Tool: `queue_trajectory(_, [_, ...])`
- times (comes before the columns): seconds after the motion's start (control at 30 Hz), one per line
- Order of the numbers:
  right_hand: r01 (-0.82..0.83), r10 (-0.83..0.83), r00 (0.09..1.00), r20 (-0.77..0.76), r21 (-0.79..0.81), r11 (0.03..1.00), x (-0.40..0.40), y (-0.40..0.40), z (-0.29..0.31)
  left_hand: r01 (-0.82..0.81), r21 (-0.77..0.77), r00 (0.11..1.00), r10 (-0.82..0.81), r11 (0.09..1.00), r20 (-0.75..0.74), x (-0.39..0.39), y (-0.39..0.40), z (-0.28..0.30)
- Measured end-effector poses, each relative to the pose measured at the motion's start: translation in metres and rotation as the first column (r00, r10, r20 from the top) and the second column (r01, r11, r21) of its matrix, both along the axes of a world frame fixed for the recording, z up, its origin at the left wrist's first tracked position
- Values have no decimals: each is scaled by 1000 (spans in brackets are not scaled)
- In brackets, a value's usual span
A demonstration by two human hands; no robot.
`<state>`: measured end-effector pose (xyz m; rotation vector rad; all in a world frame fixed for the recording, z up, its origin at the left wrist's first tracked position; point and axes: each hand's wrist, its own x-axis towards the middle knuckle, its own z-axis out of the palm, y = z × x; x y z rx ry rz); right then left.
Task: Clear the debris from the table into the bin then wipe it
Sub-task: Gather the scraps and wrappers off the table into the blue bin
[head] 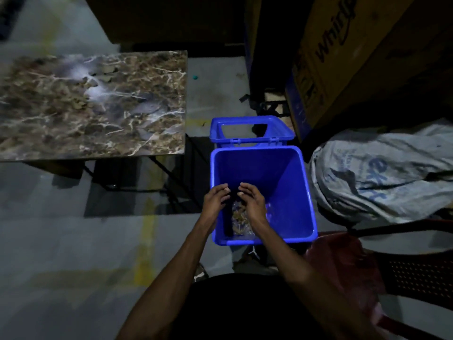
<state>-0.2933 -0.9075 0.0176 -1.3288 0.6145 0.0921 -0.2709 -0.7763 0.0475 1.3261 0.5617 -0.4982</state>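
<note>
The scene is dimly lit; a pale glare is seen on the blurred bench, and edges are bent by wide-angle distortion.

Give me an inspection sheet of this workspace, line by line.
Surface: marble-pattern table, brown debris on it.
Job's things: blue bin, lid hinged open; scraps at its bottom.
Clutter: small green object on the floor.
Grips: left hand and right hand over the bin, fingers relaxed, holding nothing.
Cables: nothing seen.
Surroundings: cardboard box, grey sack, red chair.
</note>
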Motion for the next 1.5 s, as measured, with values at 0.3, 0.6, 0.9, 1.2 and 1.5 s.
queue_trajectory(0.3, [-228, 243, 968, 66, -178, 957, -31, 128, 23, -223, -55, 974, 225, 973, 31, -62, 144, 11])
queue_trajectory(0.6, [-493, 514, 851, 103, -179, 852, -27, 259, 41, -497, -61, 865, 500, 866, 49, -88, 269, 24])
queue_trajectory(0.9, [-562, 570, 819, 70, -105, 820, 45, 338, 38, -659, -64, 751, 660, 749, -13, -34, 335, 14])
queue_trajectory(1.2, [-661, 664, 747, 47, -57, 748, 194, 428, 18, -676, 19, 737, 676, 737, 5, 95, 408, 20])
queue_trajectory(1.5, [-603, 601, 797, -49, -12, 798, 315, 461, 21, -650, 67, 754, 653, 757, -73, 217, 451, 8])
